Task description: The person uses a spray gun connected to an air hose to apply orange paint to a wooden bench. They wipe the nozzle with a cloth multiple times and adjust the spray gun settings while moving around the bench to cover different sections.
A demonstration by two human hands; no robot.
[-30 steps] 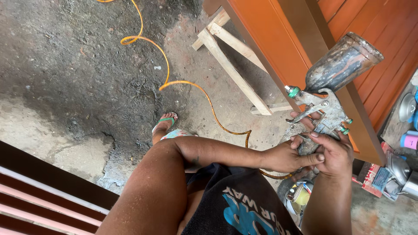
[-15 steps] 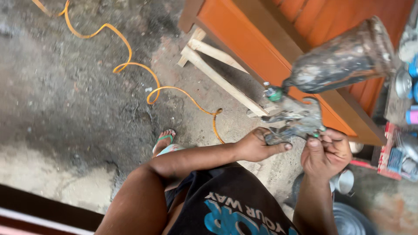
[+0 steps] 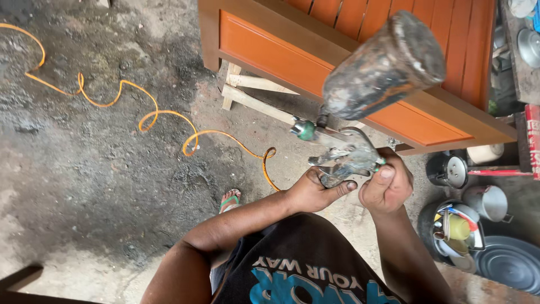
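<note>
Two hands: both close on one spray gun, held up over the concrete floor near the middle of the view.
Left hand: cups the gun body from below and from the left, forefinger stretched along its underside, thumb on the near side.
Right hand: fist wrapped round the gun's handle end at the right, thumb up against the metal.
Gun position: just above and between the two hands, its green-tipped nozzle pointing left.
Cup: paint-crusted metal pot fixed on top of the gun, tilted up to the far right, lid end toward the camera; what it holds cannot be seen.
Hose: orange line coiling across the floor from the far left toward the hands.
Door panel: orange wooden piece lying on pale wooden trestles, beyond the gun.
Containers at right: a dark pail holding a yellow cup and small tools, a metal mug beside it, a black pot farther off, a round grey lid nearest.
Foot: in a green sandal, left of the hands.
</note>
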